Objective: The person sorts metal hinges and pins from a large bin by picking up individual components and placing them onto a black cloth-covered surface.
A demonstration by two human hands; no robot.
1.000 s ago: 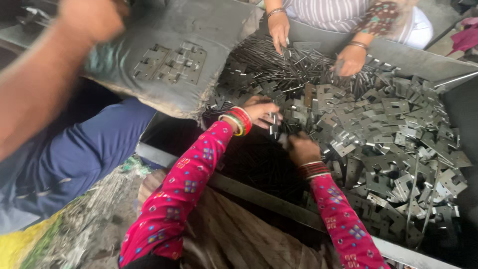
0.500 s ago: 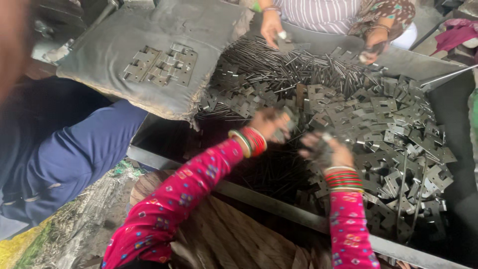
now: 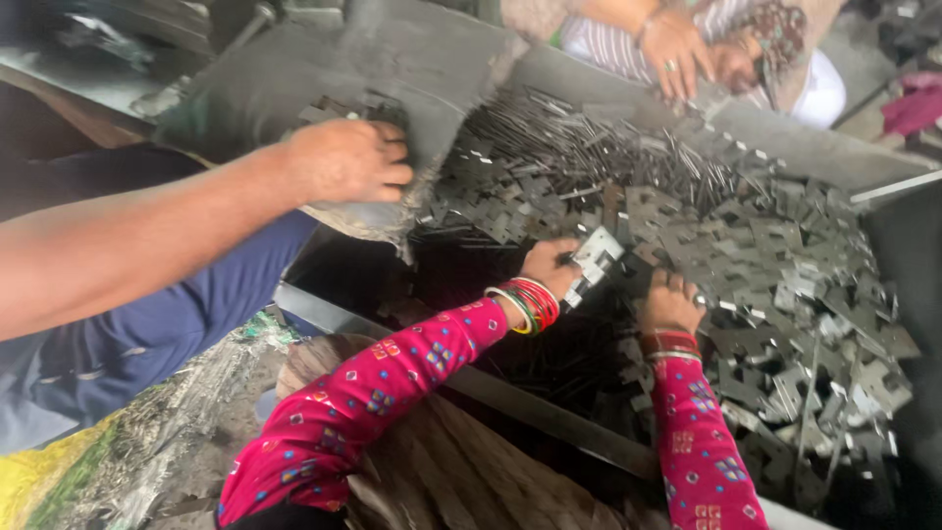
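Observation:
My left hand (image 3: pixel 548 265), with red and green bangles on its pink-sleeved wrist, pinches a small flat metal plate (image 3: pixel 595 253) at the near edge of a big heap of grey stamped metal pieces (image 3: pixel 785 294). My right hand (image 3: pixel 671 300) rests fingers-down on the heap just to the right; whether it grips a piece is hidden. Thin metal rods (image 3: pixel 589 147) lie in a bundle at the back of the heap.
A co-worker's bare arm reaches in from the left, its hand (image 3: pixel 345 162) gripping a grey sack (image 3: pixel 294 88) with metal pieces on it. Another person's hands (image 3: pixel 677 49) work at the far side. A metal bar (image 3: pixel 549 417) crosses in front of me.
The co-worker's hand has come in from the left and taken hold of the sack's edge. My two hands have shifted slightly right on the heap, and my left now holds a plate.

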